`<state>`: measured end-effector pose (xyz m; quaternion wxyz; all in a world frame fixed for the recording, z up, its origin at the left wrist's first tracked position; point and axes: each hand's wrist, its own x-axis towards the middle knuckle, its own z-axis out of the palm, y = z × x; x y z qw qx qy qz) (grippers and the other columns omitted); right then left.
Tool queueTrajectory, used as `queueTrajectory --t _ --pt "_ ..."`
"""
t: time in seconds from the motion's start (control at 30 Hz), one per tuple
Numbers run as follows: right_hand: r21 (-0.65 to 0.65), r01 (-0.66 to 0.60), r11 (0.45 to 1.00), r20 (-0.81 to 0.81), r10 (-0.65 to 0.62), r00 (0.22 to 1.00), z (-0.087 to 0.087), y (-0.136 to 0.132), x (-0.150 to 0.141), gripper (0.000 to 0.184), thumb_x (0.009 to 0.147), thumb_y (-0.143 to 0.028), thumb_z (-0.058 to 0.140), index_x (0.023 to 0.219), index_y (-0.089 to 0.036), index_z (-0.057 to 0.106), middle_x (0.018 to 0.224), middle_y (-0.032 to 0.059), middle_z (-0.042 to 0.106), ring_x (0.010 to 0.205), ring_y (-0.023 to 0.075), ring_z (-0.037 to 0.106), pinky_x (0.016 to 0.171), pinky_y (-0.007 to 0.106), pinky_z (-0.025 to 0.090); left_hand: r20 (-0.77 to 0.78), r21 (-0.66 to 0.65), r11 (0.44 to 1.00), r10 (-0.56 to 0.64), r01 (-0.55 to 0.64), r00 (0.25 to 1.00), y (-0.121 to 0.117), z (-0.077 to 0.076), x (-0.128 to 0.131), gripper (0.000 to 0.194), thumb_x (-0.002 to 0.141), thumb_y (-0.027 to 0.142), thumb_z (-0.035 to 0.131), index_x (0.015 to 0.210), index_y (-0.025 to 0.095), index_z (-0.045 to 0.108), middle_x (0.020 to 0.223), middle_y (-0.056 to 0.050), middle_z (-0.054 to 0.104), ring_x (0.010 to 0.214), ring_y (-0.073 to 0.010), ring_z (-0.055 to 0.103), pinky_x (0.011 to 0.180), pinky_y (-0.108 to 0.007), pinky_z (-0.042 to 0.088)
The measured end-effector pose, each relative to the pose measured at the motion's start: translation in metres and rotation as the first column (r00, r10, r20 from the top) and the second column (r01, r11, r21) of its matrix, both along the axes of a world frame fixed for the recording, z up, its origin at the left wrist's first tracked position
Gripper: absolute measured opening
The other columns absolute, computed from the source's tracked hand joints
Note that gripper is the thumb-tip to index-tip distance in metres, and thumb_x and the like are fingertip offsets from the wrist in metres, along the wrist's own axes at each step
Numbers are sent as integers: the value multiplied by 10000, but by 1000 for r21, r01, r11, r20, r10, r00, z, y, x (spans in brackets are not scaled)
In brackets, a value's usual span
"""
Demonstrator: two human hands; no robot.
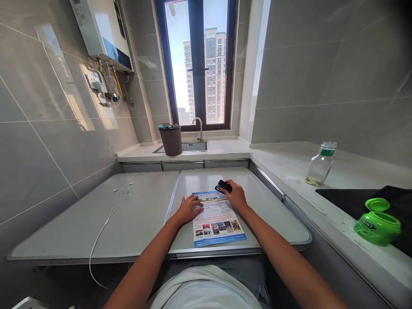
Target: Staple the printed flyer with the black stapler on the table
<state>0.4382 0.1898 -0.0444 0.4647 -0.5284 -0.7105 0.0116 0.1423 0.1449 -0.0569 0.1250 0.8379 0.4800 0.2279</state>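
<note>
A printed flyer [217, 219] with a blue lower border and a row of small photos lies on the folding table [128, 214]. My left hand [189, 209] rests flat on the flyer's left edge, fingers stretched out. At the flyer's top right corner, my right hand [236, 196] is closed around a black stapler [223, 186]. The stapler's front end points left and sits over the upper edge of the paper. Whether its jaws grip the sheet is too small to tell.
A white cable [109, 218] trails over the table's left half and its front edge. On the right counter [289, 163] stand a glass bottle [320, 165] and an open green tub [378, 225]. A brown bin [171, 140] stands by the sink [195, 146] at the back.
</note>
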Motion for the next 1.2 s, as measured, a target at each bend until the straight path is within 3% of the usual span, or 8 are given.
queueTrajectory --t 0.07,0.13,0.33,0.5,0.6,0.77,1.03,1.2 --pt "3 10 1000 29 -10 1000 -1 1 0 308 865 -321 675 1165 -274 631 1028 73 740 918 282 669 802 365 478 42 47 998 40 -42 998 2 -1 -1 225 926 428 646 958 235 756 1319 -129 641 1294 -333 537 1144 -600 326" --pt "3 7 1000 64 -8 998 -1 1 -1 288 868 -320 674 1148 -270 629 1007 71 740 897 277 668 808 363 466 47 67 993 98 -101 994 4 -4 -2 209 905 416 669 917 217 730 1276 -131 647 1249 -314 563 1129 -553 357" --pt "-7 29 1000 119 -28 992 -2 3 1 267 880 -299 654 1141 -256 621 983 75 739 910 279 670 875 389 427 -47 -3 962 272 -273 961 8 -14 -3 595 872 575 659 1380 271 602 1559 -199 439 1505 -451 263 1165 -681 162" --pt "-42 83 996 129 -77 989 -3 6 7 245 870 -271 669 1111 -258 630 977 71 746 927 282 672 869 382 416 81 50 923 376 -380 923 15 -19 -8 534 811 485 737 1283 243 676 1415 -173 576 1430 -425 375 1164 -592 252" --pt "-68 101 993 161 -89 983 -3 6 8 238 863 -246 677 1098 -251 640 971 75 750 941 286 672 867 380 411 134 60 923 371 -381 919 18 -19 -11 413 819 393 731 1189 209 725 1269 -147 635 1327 -364 480 1150 -502 328" --pt "-118 78 990 179 -56 982 -4 7 8 269 851 -235 695 1115 -257 649 1020 68 762 960 279 671 872 378 416 218 73 932 331 -354 918 19 -17 -15 323 836 208 699 1153 188 754 1216 -120 580 1119 -255 593 1076 -422 447" --pt "-166 47 985 194 -14 981 -3 6 8 274 828 -200 709 1093 -258 669 1022 64 770 952 290 680 878 386 423 302 58 935 317 -350 899 20 -15 -17 284 845 70 584 934 203 819 1020 -99 642 1006 -256 607 1005 -455 492" --pt "-190 27 981 193 11 981 -2 5 7 295 851 -281 707 1141 -259 660 1050 72 766 969 290 674 874 377 429 374 67 945 275 -321 886 17 -11 -15 427 799 5 492 1003 207 807 1045 -83 594 980 -212 602 926 -369 521"
